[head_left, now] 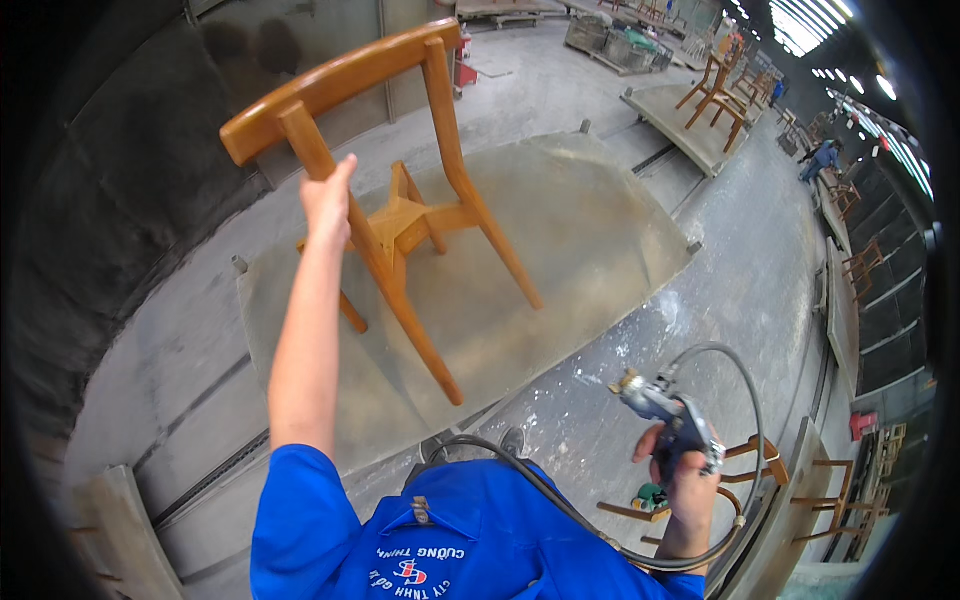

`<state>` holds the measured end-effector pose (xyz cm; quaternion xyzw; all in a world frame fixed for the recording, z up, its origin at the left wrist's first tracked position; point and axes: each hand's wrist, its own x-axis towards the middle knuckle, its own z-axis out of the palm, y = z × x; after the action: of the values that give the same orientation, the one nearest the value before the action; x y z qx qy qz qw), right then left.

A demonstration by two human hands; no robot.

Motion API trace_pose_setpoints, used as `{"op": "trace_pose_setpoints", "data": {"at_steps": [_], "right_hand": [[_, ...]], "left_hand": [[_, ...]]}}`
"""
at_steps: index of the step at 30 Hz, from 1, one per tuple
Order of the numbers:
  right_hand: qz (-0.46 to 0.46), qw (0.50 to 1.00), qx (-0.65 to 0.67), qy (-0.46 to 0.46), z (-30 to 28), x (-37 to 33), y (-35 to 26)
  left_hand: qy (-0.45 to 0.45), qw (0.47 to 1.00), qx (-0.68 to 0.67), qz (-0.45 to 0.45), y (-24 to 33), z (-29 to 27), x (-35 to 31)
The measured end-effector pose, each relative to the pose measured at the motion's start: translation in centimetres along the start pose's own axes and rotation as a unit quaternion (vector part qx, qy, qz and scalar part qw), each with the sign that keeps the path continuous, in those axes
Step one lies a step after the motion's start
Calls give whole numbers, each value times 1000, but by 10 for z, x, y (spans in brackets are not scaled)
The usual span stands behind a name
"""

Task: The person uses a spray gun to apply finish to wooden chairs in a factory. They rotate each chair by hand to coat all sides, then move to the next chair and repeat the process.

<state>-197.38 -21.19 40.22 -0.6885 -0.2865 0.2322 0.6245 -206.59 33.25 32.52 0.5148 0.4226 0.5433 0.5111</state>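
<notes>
A brown wooden chair frame (440, 130) stands on a flat grey platform (580, 220) in front of me. Its curved top rail is towards me, and no seat panel covers the crossed rails. My left hand (328, 205) is closed round the chair's left back post, just under the top rail. To the right, away from the chair, my right hand (685, 475) grips a spray gun (675, 415). The gun's brass-coloured nozzle faces left. A grey hose (745, 370) loops from the gun round my right forearm and across my front.
A dark wall (110, 200) curves along the left. Further platforms carry chairs (715, 90) at the far right, where a person in blue (822, 158) works. Close on my right stand more chair frames (755, 465). Rails (215, 485) run along the floor under the platform.
</notes>
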Motion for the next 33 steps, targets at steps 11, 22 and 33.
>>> {"op": "trace_pose_setpoints", "data": {"at_steps": [11,22,33], "right_hand": [[-56,996,-66,-38,25,31,29],[63,997,-22,32,30,19,59],[169,979,70,89,-41,17,113]], "left_hand": [[-92,994,-61,7,-3,-17,52],[31,993,-113,22,-12,-21,73],[1,992,52,118,-56,133,-53]]}}
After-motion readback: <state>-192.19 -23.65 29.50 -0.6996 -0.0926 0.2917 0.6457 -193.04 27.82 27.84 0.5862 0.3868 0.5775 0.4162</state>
